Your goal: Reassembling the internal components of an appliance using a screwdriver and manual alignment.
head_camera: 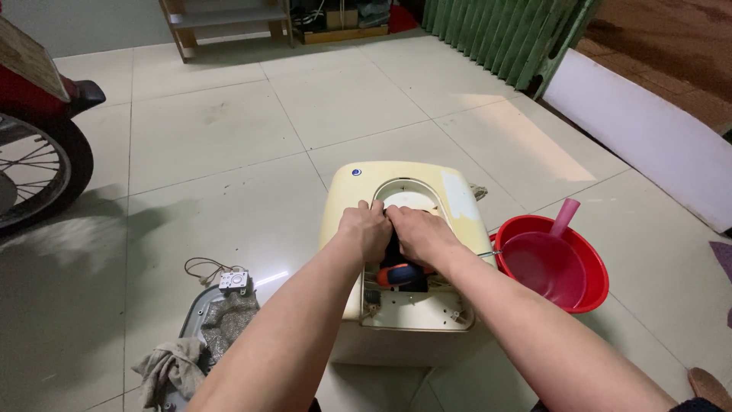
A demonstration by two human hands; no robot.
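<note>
**Two hands at the opening of a cream casing on the floor**

Head view: A cream, rounded-corner appliance casing (396, 229) lies flat on the tiled floor (229, 152), its long axis running straight away from the person; the end with a small blue dot points toward the far wall, and the open end, where wiring shows, points back at the person. Both hands meet at the rim of the round opening in its top face. The left hand (364, 227) is curled with fingers tucked over the near edge of that opening; the right hand (418, 233) touches it, knuckle to knuckle, fingers bent down into the same spot. Both are closed, but what their fingers pinch is hidden, so I cannot tell what either grip holds.

Just below the hands, inside the casing, sits an orange and black tool (402, 275). Right of the right hand, beside the casing, stands a red basin (591, 263) with a pink scoop (545, 259) in it. Left of and below the left hand lie a grey panel (200, 320), a small white part with wires (233, 282) and a crumpled rag (171, 366). Far left, a motorbike wheel (34, 172).
</note>
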